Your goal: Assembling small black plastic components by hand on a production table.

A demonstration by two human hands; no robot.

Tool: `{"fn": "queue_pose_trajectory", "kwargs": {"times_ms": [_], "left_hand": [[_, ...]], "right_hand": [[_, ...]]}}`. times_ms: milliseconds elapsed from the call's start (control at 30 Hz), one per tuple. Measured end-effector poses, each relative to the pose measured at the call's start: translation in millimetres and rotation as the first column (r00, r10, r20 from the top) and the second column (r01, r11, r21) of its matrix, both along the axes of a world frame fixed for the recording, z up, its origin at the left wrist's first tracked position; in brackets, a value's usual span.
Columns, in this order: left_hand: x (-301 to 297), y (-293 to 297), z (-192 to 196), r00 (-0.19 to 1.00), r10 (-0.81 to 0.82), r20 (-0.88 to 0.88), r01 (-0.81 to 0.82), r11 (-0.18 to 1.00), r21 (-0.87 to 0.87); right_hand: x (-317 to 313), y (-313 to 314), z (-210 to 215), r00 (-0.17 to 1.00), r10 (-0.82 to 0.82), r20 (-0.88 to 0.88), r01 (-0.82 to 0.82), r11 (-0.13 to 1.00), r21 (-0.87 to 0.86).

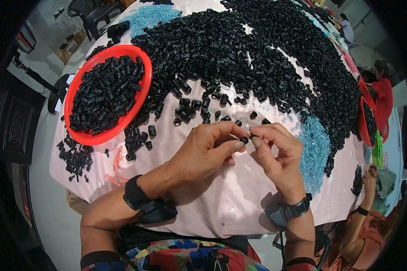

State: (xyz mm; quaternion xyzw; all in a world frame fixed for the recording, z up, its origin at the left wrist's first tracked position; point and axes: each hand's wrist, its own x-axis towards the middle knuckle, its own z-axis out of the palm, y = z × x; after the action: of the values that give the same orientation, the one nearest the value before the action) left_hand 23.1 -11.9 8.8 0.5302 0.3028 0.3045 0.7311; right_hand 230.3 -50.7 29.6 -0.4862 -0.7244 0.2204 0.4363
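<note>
My left hand (208,147) and my right hand (278,151) meet over the pale pink cloth (203,194), fingertips almost touching. Between the left thumb and forefinger is a small black plastic part (244,140). The right thumb and forefinger pinch a second small black piece (253,135), mostly hidden by the fingers. Whether the two pieces are joined I cannot tell. Just beyond my hands lie several loose black plastic parts (185,108), short and tube-like.
A red basin (148,97) heaped with black parts stands at left, beside small black pins (77,158) and pink string (117,169). A large black pile (221,40) covers the far side. Clear bluish pieces (314,149) lie right. Another person's hand (370,176) is at the right edge.
</note>
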Motion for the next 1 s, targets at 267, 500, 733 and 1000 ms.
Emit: {"fn": "queue_pose_trajectory", "kwargs": {"times_ms": [267,500,733,1000], "left_hand": [[-1.4,3.0,-3.4,1.0,-0.003,0.003,0.003,1.0,0.001],[-0.3,3.6,-4.6,0.999,-0.008,0.04,0.008,1.0,0.003],[0.7,3.5,-4.1,1.0,0.014,0.028,-0.014,1.0,-0.007],[-1.9,3.4,-7.0,1.0,0.0,-0.008,0.001,1.0,0.028]], "right_hand": [[1.0,-1.5,-11.9,0.976,-0.05,-0.21,0.028,0.994,-0.109],[-0.5,2.7,-7.3,0.988,0.002,-0.153,-0.013,0.997,-0.073],[1.9,0.5,-12.9,0.972,-0.017,-0.235,-0.031,0.979,-0.2],[3.3,1.0,-10.7,0.989,0.008,-0.148,-0.03,0.988,-0.15]]}}
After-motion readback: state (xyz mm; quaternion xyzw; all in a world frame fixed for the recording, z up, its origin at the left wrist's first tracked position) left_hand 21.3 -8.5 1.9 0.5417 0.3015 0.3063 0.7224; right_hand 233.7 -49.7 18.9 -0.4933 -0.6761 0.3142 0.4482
